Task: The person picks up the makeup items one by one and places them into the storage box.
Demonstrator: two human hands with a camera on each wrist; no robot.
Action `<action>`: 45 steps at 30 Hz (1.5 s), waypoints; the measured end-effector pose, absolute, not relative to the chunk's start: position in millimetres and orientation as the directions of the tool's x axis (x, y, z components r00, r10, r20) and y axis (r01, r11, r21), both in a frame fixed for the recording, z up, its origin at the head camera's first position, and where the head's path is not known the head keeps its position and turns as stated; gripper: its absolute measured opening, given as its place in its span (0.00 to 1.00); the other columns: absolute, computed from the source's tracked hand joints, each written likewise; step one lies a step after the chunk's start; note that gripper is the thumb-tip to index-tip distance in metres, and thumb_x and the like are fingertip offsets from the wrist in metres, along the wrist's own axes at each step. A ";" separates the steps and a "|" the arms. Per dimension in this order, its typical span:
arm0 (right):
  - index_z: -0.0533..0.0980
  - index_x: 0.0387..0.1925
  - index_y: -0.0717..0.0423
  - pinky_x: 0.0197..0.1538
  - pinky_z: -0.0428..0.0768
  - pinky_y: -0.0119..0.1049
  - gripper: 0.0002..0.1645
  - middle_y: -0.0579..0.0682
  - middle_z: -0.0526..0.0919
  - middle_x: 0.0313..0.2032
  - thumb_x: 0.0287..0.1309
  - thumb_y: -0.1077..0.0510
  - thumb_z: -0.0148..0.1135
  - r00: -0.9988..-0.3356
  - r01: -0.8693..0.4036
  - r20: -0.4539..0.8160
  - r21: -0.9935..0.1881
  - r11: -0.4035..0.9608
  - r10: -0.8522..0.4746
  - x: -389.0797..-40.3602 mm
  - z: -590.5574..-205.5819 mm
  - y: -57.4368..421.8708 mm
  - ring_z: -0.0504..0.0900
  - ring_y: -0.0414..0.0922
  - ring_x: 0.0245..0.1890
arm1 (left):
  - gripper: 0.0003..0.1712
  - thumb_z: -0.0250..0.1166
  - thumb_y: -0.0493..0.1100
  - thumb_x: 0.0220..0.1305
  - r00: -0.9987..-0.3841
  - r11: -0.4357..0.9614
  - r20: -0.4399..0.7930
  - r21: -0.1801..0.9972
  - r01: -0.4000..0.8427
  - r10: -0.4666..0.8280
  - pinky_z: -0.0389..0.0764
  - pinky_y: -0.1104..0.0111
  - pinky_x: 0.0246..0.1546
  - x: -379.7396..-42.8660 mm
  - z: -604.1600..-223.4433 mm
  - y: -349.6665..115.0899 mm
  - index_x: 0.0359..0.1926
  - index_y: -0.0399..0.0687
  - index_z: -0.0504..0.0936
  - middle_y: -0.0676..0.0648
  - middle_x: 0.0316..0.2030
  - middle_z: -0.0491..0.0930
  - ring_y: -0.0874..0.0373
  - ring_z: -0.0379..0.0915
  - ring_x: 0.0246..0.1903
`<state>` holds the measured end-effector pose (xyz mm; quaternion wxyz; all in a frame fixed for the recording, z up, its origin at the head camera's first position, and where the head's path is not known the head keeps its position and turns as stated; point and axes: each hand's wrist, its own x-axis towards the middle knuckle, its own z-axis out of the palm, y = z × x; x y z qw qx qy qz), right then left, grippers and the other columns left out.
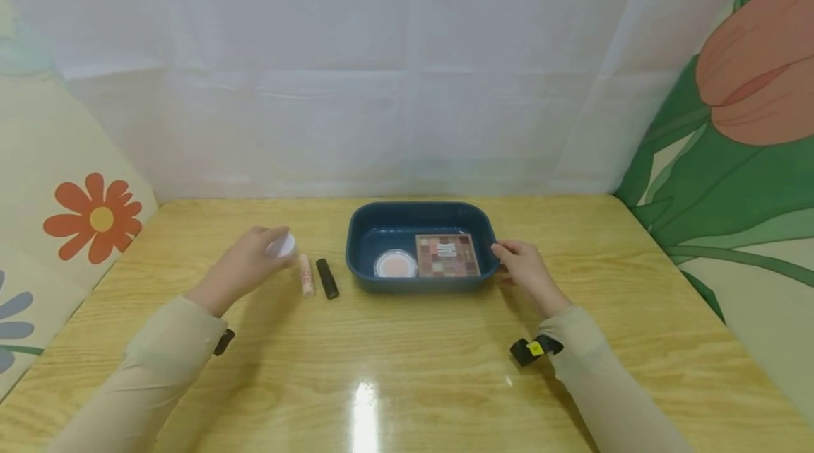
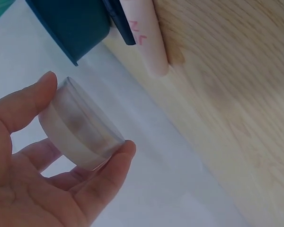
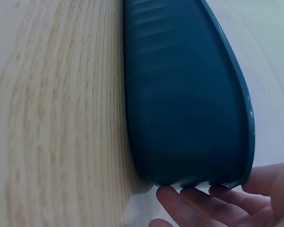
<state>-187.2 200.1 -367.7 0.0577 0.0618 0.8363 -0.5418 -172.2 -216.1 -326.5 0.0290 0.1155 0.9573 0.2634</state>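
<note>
My left hand point(image 1: 248, 266) pinches a small round cosmetic jar point(image 2: 80, 125) between thumb and fingers, tilted and raised over the left of the table. It looks pale with a clear side in the left wrist view. Just right of it lie a pink-and-white patterned tube point(image 1: 307, 276) and a black tube point(image 1: 327, 278). My right hand point(image 1: 524, 269) holds the right end of a dark blue plastic basin point(image 1: 420, 285), thumb at the rim and fingertips against the outer wall. Inside the basin are a round pink compact point(image 1: 396, 264) and a square eyeshadow palette point(image 1: 448, 255).
The basin stands on a wood-grain table point(image 1: 420, 361), towards its back edge. Behind hangs a white sheet point(image 1: 381, 85). Flower-printed panels point(image 1: 757, 156) flank both sides. Each wrist wears a small black camera point(image 1: 534, 350).
</note>
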 end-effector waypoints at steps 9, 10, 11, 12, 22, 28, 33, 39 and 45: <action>0.66 0.62 0.75 0.35 0.83 0.39 0.27 0.69 0.75 0.52 0.74 0.56 0.46 -0.986 0.161 -0.160 -0.903 0.398 0.034 -188.1 -368.0 200.7 0.78 0.37 0.31 | 0.37 0.62 0.48 0.68 -0.971 0.829 -0.022 0.526 0.190 0.237 0.71 0.38 0.52 -166.8 -319.5 -206.8 0.67 0.28 0.62 0.23 0.59 0.66 0.28 0.66 0.56; 0.66 0.62 0.74 0.35 0.83 0.39 0.27 0.69 0.75 0.52 0.74 0.56 0.46 -0.986 0.161 -0.161 -0.904 0.397 0.035 -188.1 -368.2 200.6 0.78 0.37 0.31 | 0.37 0.62 0.49 0.68 -0.971 0.828 -0.021 0.527 0.192 0.239 0.70 0.38 0.53 -166.6 -318.8 -205.6 0.67 0.28 0.63 0.23 0.59 0.66 0.29 0.66 0.56; 0.66 0.62 0.74 0.35 0.83 0.39 0.27 0.69 0.75 0.52 0.74 0.56 0.46 -0.986 0.162 -0.162 -0.905 0.393 0.035 -188.0 -368.4 200.6 0.78 0.37 0.31 | 0.37 0.62 0.49 0.67 -0.970 0.827 -0.018 0.526 0.197 0.242 0.70 0.38 0.53 -166.3 -318.2 -204.4 0.67 0.28 0.63 0.23 0.59 0.66 0.29 0.66 0.56; 0.66 0.62 0.75 0.35 0.83 0.39 0.27 0.69 0.75 0.52 0.74 0.56 0.46 -0.986 0.161 -0.161 -0.907 0.390 0.033 -187.9 -368.4 200.9 0.78 0.37 0.31 | 0.37 0.62 0.49 0.67 -0.969 0.827 -0.013 0.524 0.203 0.246 0.70 0.38 0.53 -166.1 -317.7 -203.1 0.67 0.28 0.63 0.23 0.59 0.66 0.29 0.66 0.56; 0.65 0.63 0.74 0.36 0.83 0.40 0.27 0.69 0.74 0.53 0.74 0.56 0.46 -0.986 0.165 -0.165 -0.904 0.395 0.034 -187.4 -367.7 200.8 0.78 0.38 0.32 | 0.36 0.62 0.49 0.67 -0.961 0.815 0.019 0.525 0.245 0.277 0.69 0.38 0.55 -165.0 -312.2 -189.3 0.68 0.31 0.65 0.25 0.59 0.67 0.31 0.67 0.56; 0.66 0.62 0.74 0.35 0.83 0.39 0.26 0.68 0.75 0.51 0.74 0.57 0.46 -0.987 0.160 -0.157 -0.904 0.396 0.041 -187.5 -368.8 200.7 0.78 0.38 0.31 | 0.35 0.64 0.46 0.65 -0.955 0.801 0.038 0.536 0.267 0.293 0.70 0.40 0.55 -168.4 -309.1 -176.8 0.66 0.30 0.66 0.25 0.59 0.68 0.31 0.68 0.56; 0.67 0.61 0.75 0.35 0.83 0.39 0.25 0.67 0.76 0.50 0.74 0.57 0.46 -0.988 0.153 -0.149 -0.903 0.401 0.040 -187.3 -369.0 200.9 0.78 0.38 0.31 | 0.34 0.65 0.42 0.64 -0.950 0.790 0.062 0.541 0.289 0.305 0.71 0.42 0.54 -172.7 -308.1 -166.0 0.65 0.30 0.67 0.26 0.58 0.69 0.33 0.69 0.54; 0.68 0.60 0.74 0.35 0.83 0.40 0.25 0.68 0.77 0.48 0.74 0.57 0.46 -0.988 0.151 -0.149 -0.899 0.411 0.037 -187.2 -368.0 201.0 0.79 0.39 0.32 | 0.34 0.66 0.40 0.63 -0.949 0.788 0.046 0.545 0.287 0.313 0.71 0.42 0.56 -177.7 -307.4 -154.4 0.66 0.31 0.66 0.26 0.59 0.68 0.34 0.69 0.55; 0.67 0.61 0.75 0.36 0.83 0.41 0.26 0.69 0.75 0.51 0.74 0.56 0.46 -0.987 0.158 -0.156 -0.894 0.418 0.040 -186.8 -366.7 200.6 0.79 0.40 0.33 | 0.33 0.65 0.42 0.63 -0.949 0.805 0.010 0.525 0.274 0.316 0.72 0.43 0.55 -184.6 -305.6 -143.8 0.66 0.32 0.67 0.27 0.61 0.67 0.35 0.69 0.56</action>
